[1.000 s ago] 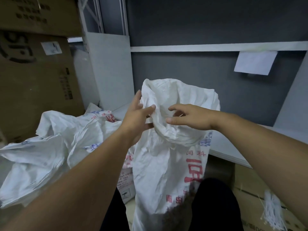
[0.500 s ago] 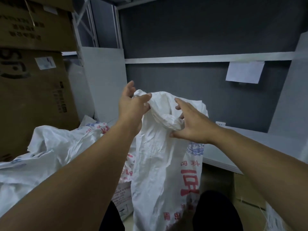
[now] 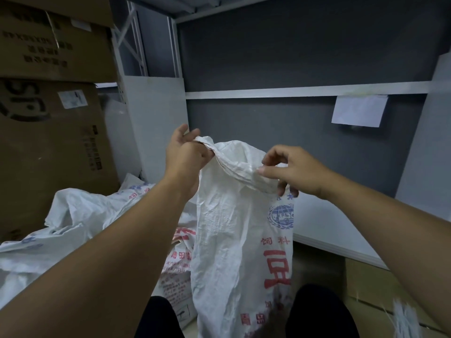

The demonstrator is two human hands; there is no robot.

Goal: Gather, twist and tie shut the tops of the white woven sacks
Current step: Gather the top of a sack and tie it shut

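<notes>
A white woven sack (image 3: 234, 240) with red and blue print stands upright between my knees. Its top is open and held up. My left hand (image 3: 186, 157) grips the left edge of the sack's mouth, the fabric bunched in its fingers. My right hand (image 3: 290, 170) pinches the right side of the rim between thumb and fingers. The rim sags in a crumpled curve between the two hands.
More white woven sacks (image 3: 73, 225) lie heaped at the left. Stacked cardboard boxes (image 3: 48, 132) fill the left wall. A grey partition with a white shelf (image 3: 341, 245) stands behind. White cable ties or strings (image 3: 405, 320) lie at the lower right on a cardboard box.
Both hands have lifted and moved apart, spreading the sack's mouth wider. The right hand went from a flat hold to a pinch on the rim.
</notes>
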